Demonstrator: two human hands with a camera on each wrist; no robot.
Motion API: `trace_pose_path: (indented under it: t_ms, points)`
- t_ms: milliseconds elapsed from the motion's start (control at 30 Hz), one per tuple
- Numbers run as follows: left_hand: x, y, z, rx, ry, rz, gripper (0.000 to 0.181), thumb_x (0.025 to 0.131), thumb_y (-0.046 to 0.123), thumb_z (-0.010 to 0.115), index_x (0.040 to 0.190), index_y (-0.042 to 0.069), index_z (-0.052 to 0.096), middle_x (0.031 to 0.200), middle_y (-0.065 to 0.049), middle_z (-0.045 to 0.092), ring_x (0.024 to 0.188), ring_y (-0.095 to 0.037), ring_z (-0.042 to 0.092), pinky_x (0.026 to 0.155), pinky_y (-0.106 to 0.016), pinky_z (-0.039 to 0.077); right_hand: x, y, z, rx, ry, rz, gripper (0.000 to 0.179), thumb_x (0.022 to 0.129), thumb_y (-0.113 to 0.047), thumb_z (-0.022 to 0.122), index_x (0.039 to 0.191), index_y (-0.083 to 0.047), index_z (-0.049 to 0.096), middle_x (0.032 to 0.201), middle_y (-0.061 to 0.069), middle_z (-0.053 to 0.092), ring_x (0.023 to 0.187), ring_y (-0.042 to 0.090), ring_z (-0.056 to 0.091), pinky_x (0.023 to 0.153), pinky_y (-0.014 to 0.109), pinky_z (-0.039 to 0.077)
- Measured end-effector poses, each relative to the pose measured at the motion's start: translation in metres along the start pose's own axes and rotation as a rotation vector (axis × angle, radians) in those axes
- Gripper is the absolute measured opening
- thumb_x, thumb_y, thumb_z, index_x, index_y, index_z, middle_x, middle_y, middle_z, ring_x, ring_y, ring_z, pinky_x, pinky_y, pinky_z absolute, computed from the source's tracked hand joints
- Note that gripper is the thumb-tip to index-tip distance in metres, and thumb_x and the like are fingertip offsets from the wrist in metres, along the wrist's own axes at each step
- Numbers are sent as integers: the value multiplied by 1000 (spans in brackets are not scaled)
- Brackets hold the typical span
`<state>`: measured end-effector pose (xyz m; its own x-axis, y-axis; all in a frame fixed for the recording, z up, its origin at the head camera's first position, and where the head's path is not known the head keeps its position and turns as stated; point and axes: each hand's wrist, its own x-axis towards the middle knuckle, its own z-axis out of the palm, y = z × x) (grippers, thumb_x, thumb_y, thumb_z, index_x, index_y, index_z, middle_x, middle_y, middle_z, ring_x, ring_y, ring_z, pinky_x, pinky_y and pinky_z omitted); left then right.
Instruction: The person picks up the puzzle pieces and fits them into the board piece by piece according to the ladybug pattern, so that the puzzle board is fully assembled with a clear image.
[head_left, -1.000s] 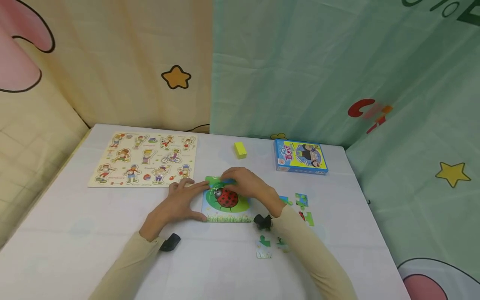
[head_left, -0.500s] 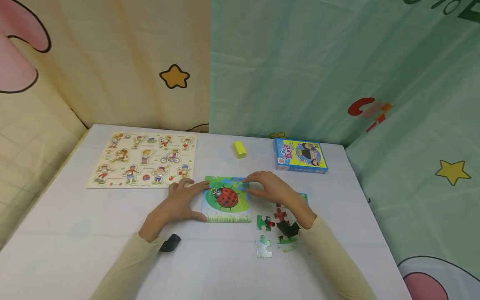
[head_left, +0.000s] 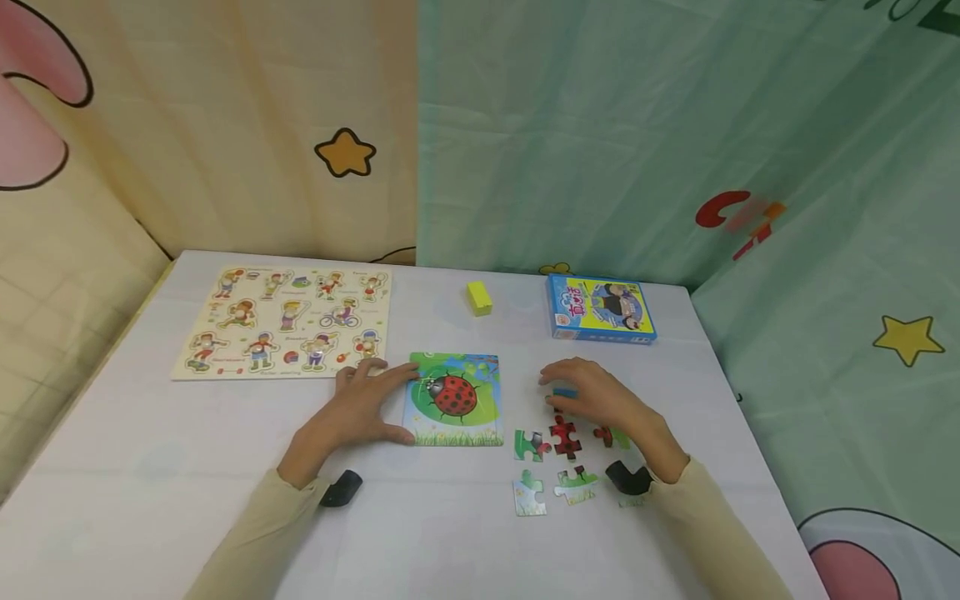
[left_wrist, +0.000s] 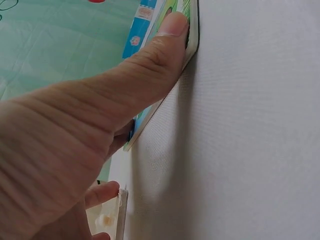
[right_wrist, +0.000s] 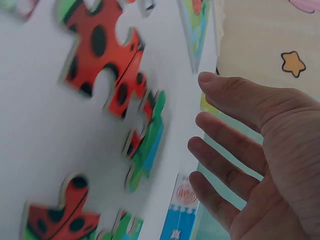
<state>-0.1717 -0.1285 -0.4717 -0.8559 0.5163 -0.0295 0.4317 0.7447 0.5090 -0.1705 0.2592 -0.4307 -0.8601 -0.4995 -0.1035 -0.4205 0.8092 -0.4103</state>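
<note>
A square ladybug picture board (head_left: 454, 395) lies on the table. My left hand (head_left: 363, 407) rests against its left side, fingers spread, with the thumb at the lower corner and fingertips near the upper one. In the left wrist view, the thumb (left_wrist: 160, 50) lies on the board's edge (left_wrist: 193, 40). To the right, my right hand (head_left: 596, 396) hovers over loose puzzle pieces, its fingers loosely bent and nothing held. Beneath it are a red spotted piece (head_left: 566, 437) and a green-and-red piece (head_left: 531, 446). The right wrist view shows a blue-green piece (right_wrist: 150, 142) just off the fingertips.
A wooden board with sports figures (head_left: 288, 321) lies at the back left. Behind the ladybug board stands a yellow block (head_left: 479, 298). A blue-and-yellow box (head_left: 602, 310) is at the back right. Grass-printed pieces (head_left: 529, 496) lie nearer the front.
My right hand has left the top right of the ladybug board and moved right, over the loose pieces, uncovering the board's picture. My left hand has stayed in place.
</note>
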Motion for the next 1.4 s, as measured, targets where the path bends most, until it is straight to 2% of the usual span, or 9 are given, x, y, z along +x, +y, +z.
trace_pose_path:
  t_ms: [233, 567, 700, 833, 1233, 1400]
  points:
    - [-1, 1, 0, 24, -9, -6, 105, 62, 56, 89, 151, 20, 46, 159, 0, 41, 140, -36, 33, 105, -62, 23, -16, 20, 1, -21, 10, 33, 30, 91, -18, 74, 119, -8, 72, 128, 11, 68, 123, 33, 60, 105, 54, 47]
    - [0, 6, -3, 10, -17, 17, 106, 63, 51, 92, 153, 22, 44, 161, 1, 38, 139, -38, 32, 104, -63, 24, -27, 31, 0, 45, -40, 99, 38, 91, -21, 75, 126, -8, 68, 133, 12, 65, 128, 35, 56, 107, 55, 45]
    - [1, 9, -6, 24, -54, 19, 101, 64, 49, 91, 151, 21, 47, 160, 1, 39, 138, -41, 31, 104, -64, 25, -27, 31, 2, 56, -43, 91, 38, 90, -20, 75, 125, -8, 68, 132, 11, 65, 127, 34, 56, 107, 55, 45]
    - [3, 9, -7, 28, -82, -4, 100, 64, 50, 92, 149, 21, 49, 158, 1, 42, 138, -40, 29, 105, -65, 24, -25, 31, 3, 45, -36, 76, 37, 90, -19, 76, 124, -8, 69, 131, 11, 65, 126, 33, 56, 107, 55, 45]
    - [6, 8, -8, 32, -84, -8, 103, 62, 53, 91, 150, 22, 48, 158, 1, 42, 136, -39, 29, 104, -64, 24, -21, 37, 6, -20, -15, 53, 28, 91, -20, 74, 117, -11, 72, 126, 9, 67, 121, 31, 60, 104, 52, 49]
    - [7, 6, -7, 34, -90, -7, 103, 62, 54, 91, 150, 22, 47, 159, 1, 40, 136, -39, 29, 104, -64, 24, -17, 40, 6, -40, 6, 12, 27, 90, -23, 76, 114, -12, 74, 120, 5, 68, 114, 27, 62, 100, 50, 52]
